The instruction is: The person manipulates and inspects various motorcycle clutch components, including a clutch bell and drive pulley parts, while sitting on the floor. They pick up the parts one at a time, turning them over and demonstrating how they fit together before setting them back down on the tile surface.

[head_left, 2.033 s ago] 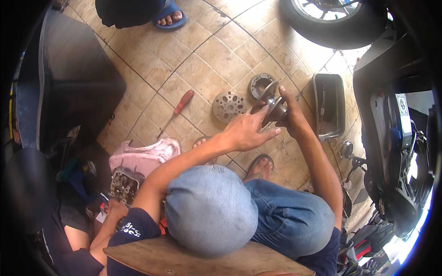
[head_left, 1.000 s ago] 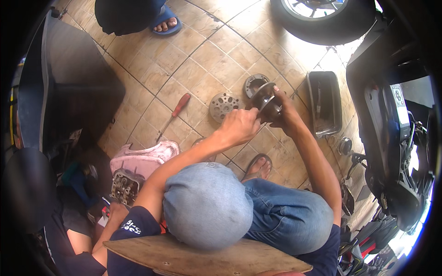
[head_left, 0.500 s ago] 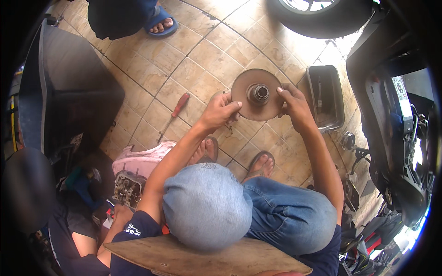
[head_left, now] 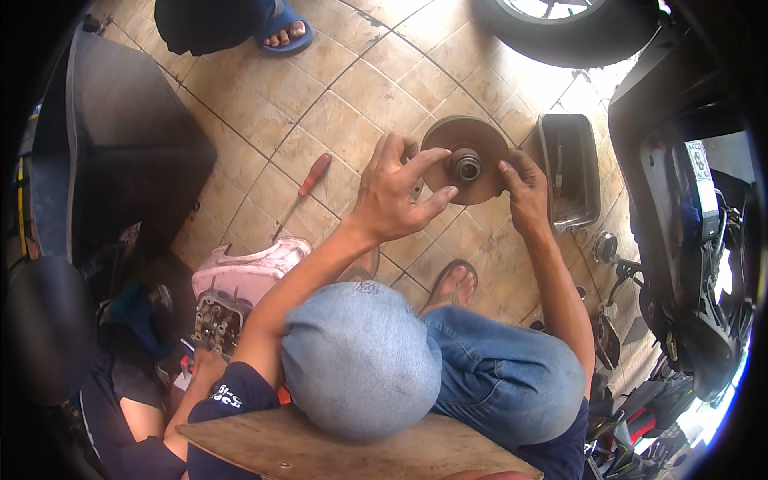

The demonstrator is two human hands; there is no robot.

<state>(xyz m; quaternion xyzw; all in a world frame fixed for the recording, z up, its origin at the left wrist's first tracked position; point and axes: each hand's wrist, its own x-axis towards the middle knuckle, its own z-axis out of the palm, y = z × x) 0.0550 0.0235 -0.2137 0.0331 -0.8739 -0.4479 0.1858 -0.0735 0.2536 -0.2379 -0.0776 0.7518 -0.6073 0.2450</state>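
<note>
A brown round metal pulley disc with a raised hub at its centre is held up over the tiled floor, hub facing me. My right hand pinches its right edge, thumb on the near face and fingers around the rim. At the disc's left side is my left hand, open, thumb and forefinger spread toward the hub. Its fingers overlap the disc's left part; whether a fingertip touches the hub I cannot tell.
A red-handled screwdriver lies on the floor, near a pink panel and a metal engine part. A rectangular tray stands right, beside a motorcycle. Another person's sandalled foot is at the far left; someone's hand shows lower left.
My left hand has let go of the disc's left edge and opened in front of it. My right hand and the disc have shifted slightly right, and the disc has tilted.
</note>
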